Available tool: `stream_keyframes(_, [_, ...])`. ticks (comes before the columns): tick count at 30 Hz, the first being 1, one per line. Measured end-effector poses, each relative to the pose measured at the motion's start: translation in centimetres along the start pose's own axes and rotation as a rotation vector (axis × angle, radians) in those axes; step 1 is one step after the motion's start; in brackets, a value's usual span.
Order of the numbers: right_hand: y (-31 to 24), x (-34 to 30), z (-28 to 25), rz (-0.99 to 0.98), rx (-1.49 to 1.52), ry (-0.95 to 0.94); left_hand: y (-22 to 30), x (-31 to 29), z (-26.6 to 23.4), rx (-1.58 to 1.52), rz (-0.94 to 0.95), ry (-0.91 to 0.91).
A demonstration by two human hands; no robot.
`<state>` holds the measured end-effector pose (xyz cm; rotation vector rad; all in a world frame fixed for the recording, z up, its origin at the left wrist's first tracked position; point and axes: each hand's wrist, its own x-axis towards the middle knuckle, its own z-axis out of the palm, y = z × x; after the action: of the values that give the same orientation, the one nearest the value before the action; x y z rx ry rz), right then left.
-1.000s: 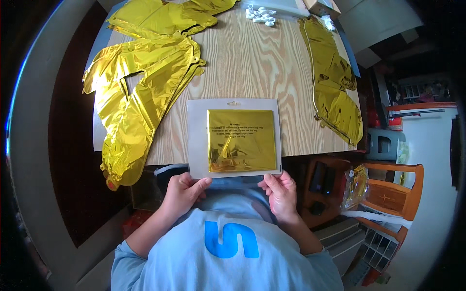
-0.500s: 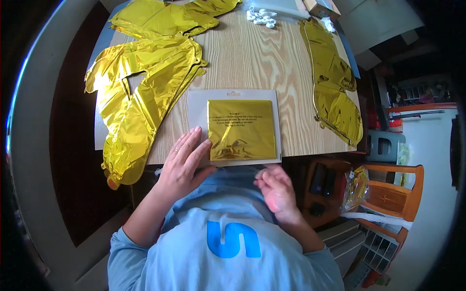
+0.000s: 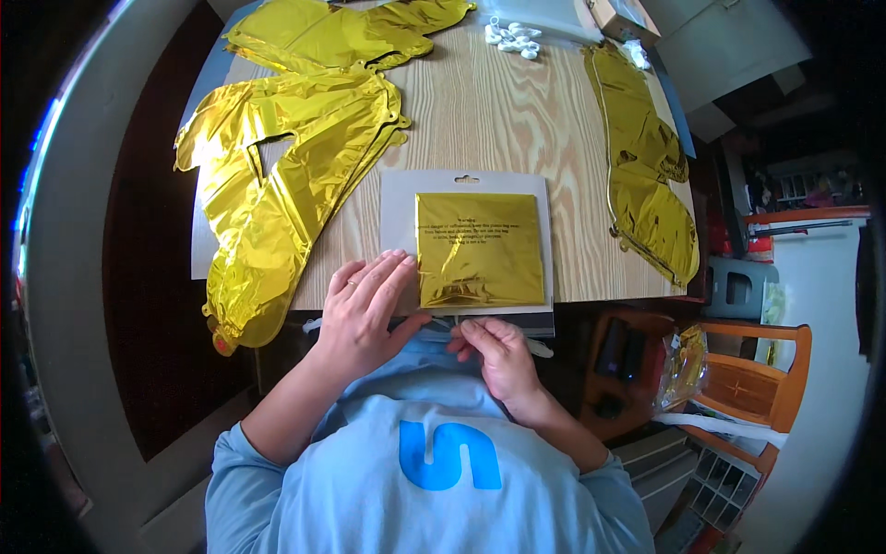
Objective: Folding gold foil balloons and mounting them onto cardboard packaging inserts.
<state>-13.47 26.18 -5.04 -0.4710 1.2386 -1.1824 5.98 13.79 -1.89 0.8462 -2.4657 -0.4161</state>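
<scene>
A white backing card [image 3: 399, 212] with a hanging slot lies at the table's near edge. On it sits a folded gold foil square [image 3: 480, 263] with printed dark text. My left hand [image 3: 369, 300] rests with outstretched fingers on the card's lower left corner, beside the foil. Just below the card's bottom edge, my right hand [image 3: 498, 355] has thumb and index finger pressed together in a pinch. Whatever lies between those fingertips is too small to make out.
Flat gold foil balloons lie at the left [image 3: 277, 203], far left [image 3: 323, 37] and right [image 3: 646, 166] of the wooden table [image 3: 489, 120]. White coiled pieces [image 3: 513, 39] and a small box [image 3: 628, 20] sit at the back. A wooden chair [image 3: 748, 369] stands at right.
My right hand has moved left and slightly up to the card's bottom edge, its fingertips pinched. My left hand stays at the card's lower left. The whole view has shifted a little.
</scene>
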Motion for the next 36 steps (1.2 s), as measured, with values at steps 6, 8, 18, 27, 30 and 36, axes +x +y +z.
stream_keyframes(6, [0.0, 0.0, 0.1, -0.095, -0.093, -0.049, 2.1, 1.8, -0.5, -0.030, 0.020, -0.086])
stream_keyframes(8, [-0.7, -0.1, 0.4, -0.115, -0.122, -0.044, 2.5, 2.7, 0.1, -0.087, 0.102, -0.106])
stream_keyframes(18, [-4.9, -3.2, -0.5, -0.231, -0.938, 0.099, -0.1, 2.5, 2.2, -0.171, 0.280, 0.060])
stream_keyframes(27, [-3.9, -1.4, 0.4, -0.978, -1.352, 0.104, 0.6, 2.6, 2.7, -0.253, 0.223, 0.118])
stream_keyframes(30, [-3.6, -1.3, 0.6, -0.972, -1.408, 0.167, 0.6, 2.5, 2.7, -0.263, 0.222, 0.119])
stream_keyframes(36, [-2.4, -0.7, -0.1, -0.838, -1.574, 0.310, 0.5, 2.5, 2.8, -0.271, 0.230, 0.110])
